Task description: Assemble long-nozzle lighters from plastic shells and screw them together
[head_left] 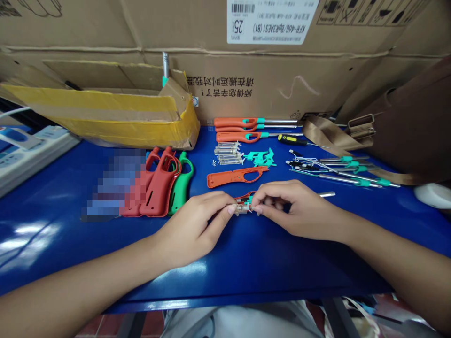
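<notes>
Between my two hands is a small clear lighter fuel tank (242, 209) with a whitish fitting at its right end. My left hand (199, 223) pinches the tank's left end between thumb and fingers. At the other end, my right hand (299, 206) has its fingertips closed on the fitting; they partly cover it. Just behind the tank lies an orange lighter shell (245, 196) with a teal part in it, mostly hidden by my hands. A metal tube (327, 194) shows beyond my right hand. Farther back lies an open orange half shell (234, 177).
Several spare fuel tanks (229, 152), teal triggers (261, 157) and assembled orange lighters (236, 124) lie at the back. Wired metal tubes (347, 166) and a screwdriver (293, 140) are right; red shells (160, 188), a green shell (182, 183) and a taped carton (141, 126) left.
</notes>
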{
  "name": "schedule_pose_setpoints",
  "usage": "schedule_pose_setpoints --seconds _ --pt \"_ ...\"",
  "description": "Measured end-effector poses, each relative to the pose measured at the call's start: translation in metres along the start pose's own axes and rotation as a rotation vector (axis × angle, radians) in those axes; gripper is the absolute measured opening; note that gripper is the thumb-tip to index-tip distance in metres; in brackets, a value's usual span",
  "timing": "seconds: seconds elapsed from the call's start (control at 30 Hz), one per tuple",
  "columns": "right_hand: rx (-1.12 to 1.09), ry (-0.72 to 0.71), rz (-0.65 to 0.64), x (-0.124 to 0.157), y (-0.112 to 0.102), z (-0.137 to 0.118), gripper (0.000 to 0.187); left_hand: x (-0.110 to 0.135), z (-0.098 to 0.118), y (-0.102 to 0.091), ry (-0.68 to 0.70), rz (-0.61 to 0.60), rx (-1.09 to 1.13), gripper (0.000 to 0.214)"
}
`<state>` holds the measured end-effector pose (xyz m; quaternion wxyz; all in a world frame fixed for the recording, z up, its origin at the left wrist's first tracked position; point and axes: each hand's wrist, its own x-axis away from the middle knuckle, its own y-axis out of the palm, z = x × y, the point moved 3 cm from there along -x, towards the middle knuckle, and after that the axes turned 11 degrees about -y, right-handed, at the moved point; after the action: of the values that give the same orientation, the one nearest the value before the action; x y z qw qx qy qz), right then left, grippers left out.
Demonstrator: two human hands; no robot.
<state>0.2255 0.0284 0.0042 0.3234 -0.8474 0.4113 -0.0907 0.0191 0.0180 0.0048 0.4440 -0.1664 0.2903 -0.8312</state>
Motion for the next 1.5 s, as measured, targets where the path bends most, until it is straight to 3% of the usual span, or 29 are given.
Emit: schedule_pose_setpoints --seconds 1.07,1.5 --pt "-0.014 -0.116 0.069 0.0006 0.0001 -0.0002 0.016 0.0028 -0.0015 0.0020 0.064 0.062 -0.052 0.023" --pt "0.017 -0.148 0.005 0.0010 0.0012 -0.0048 0.013 0.0029 0.0008 0.0030 0.107 0.052 -0.069 0.023"
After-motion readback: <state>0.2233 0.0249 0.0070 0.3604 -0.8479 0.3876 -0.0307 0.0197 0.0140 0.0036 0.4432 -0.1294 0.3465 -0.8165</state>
